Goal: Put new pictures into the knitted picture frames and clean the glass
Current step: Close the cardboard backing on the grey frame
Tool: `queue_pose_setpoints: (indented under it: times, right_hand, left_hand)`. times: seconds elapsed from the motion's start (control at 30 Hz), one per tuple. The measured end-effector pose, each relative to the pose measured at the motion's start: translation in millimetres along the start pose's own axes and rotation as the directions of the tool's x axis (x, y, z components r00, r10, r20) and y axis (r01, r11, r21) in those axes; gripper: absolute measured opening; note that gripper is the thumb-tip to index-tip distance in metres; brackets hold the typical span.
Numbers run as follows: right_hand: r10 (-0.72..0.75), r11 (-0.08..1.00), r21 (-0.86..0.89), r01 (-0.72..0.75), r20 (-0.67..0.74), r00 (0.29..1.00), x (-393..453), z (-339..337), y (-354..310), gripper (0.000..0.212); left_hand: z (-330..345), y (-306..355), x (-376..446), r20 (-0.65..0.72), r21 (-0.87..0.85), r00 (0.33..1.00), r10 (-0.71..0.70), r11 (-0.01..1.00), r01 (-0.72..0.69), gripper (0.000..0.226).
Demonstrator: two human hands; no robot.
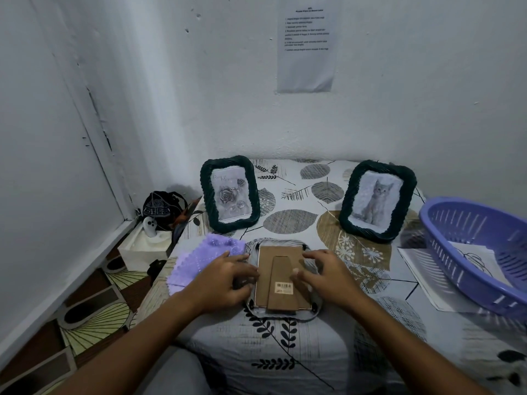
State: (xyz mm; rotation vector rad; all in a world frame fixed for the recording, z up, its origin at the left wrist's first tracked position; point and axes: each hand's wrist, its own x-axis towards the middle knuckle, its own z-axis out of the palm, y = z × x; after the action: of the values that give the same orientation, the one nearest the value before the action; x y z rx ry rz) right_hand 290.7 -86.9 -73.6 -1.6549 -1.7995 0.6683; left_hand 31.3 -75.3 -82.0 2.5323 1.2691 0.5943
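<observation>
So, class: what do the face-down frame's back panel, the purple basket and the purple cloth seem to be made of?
Back panel: likely matte brown cardboard or fibreboard, carrying a barcode sticker. Purple basket: moulded plastic, slotted glossy walls. Purple cloth: soft fabric, probably microfibre, with zigzag-cut edges.

face-down frame (281, 276) on leaf-print tabletop (299, 352) | left hand (225, 277) and right hand (325, 276) on its edges | purple cloth (199, 260) left | rose frame (229, 193), cat frame (376, 199) upright behind | purple basket (473, 252) right

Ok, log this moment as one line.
face-down knitted frame with brown cardboard back on table | left hand on its left edge | right hand on its right side | purple cloth beside
</observation>
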Motion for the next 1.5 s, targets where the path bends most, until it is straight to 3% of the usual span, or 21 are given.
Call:
queue_pose_setpoints:
  times: [0.13, 0.33, 0.57, 0.7, 0.83, 0.9, 1.0, 1.2, 1.5]
  right_hand:
    - [-0.032, 0.999, -0.034, 0.031, -0.018, 0.999, 9.5, -8.5, 2.9, 0.044]
    - [-0.021, 0.990, -0.137, 0.040, 0.144, 0.989, 19.6, -11.8, 8.7, 0.052]
    - [-0.027, 0.976, -0.210, 0.061, 0.159, 0.987, 22.5, -6.8, 12.1, 0.050]
    - [-0.041, 0.976, -0.205, 0.072, 0.154, 0.987, 22.9, -6.8, 12.7, 0.049]
    - [-0.102, 0.989, -0.098, 0.109, 0.067, 0.993, 28.4, -13.6, 9.8, 0.033]
    - [-0.093, 0.994, -0.049, 0.093, 0.002, 0.996, 37.5, -18.2, 7.2, 0.026]
    - [-0.072, 0.995, -0.068, 0.073, 0.024, 0.997, 57.3, -22.5, 5.9, 0.027]
    - [-0.066, 0.978, -0.179, 0.106, 0.213, 0.975, 89.1, -24.3, 9.5, 0.023]
    - [-0.030, 0.997, -0.052, 0.048, 0.312, 0.950, 105.7, -30.2, 16.0, 0.018]
  left_hand:
    - [-2.3, -2.1, 10.6, -0.143, 0.009, 0.988, -0.060, 0.998, 0.062, 0.056]
    - [0.6, -13.0, 27.1, 0.090, 0.068, 0.994, -0.058, 0.996, 0.052, 0.089]
    - [8.4, -19.8, 25.5, 0.087, 0.056, 0.996, -0.030, 0.998, 0.025, 0.091]
    - [5.8, -19.2, 28.3, 0.083, 0.027, 0.996, -0.043, 0.999, 0.041, 0.078]
    - [2.1, -26.5, 40.4, -0.126, 0.067, 0.990, -0.056, 0.996, 0.065, 0.042]
    - [-4.8, -27.5, 53.9, -0.168, 0.085, 0.980, -0.106, 0.989, 0.122, 0.033]
    - [-13.2, -28.4, 76.1, -0.079, 0.135, 0.992, -0.101, 0.985, 0.111, 0.024]
    - [-18.4, -33.9, 96.8, 0.112, 0.168, 0.991, -0.077, 0.984, 0.058, 0.022]
    - [-19.8, -38.8, 111.5, 0.195, 0.068, 0.980, -0.047, 0.997, 0.035, 0.017]
